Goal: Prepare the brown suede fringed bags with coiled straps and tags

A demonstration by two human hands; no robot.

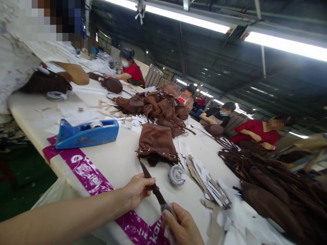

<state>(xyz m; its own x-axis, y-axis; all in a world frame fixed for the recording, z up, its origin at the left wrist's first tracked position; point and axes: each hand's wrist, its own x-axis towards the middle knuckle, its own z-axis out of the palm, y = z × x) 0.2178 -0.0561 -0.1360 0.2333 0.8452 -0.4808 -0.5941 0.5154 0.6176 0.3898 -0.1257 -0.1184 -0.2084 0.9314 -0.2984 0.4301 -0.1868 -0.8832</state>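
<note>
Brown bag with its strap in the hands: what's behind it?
Behind the bag lies a pile of brown fringed bags, with pale scraps beside it. The tabletop under the pile and anything the bag itself hides cannot be seen.

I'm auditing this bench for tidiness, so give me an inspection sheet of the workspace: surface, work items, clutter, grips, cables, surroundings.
Surface: cream-white tabletop, crossed by a purple band with white lettering.
Work items: brown leather bag with gold-coloured eyelets; dark brown flat strap between it and the grips.
Clutter: blue tape dispenser, heaped brown leather bags, grey-white coiled roll, loose white and tan strips.
Grips: left grip pinches the strap; right grip holds it farther from the bag, at translucent wrapping.
Cables: nothing seen.
Surroundings: several people, one in a red top; lit white ceiling tubes.
</note>
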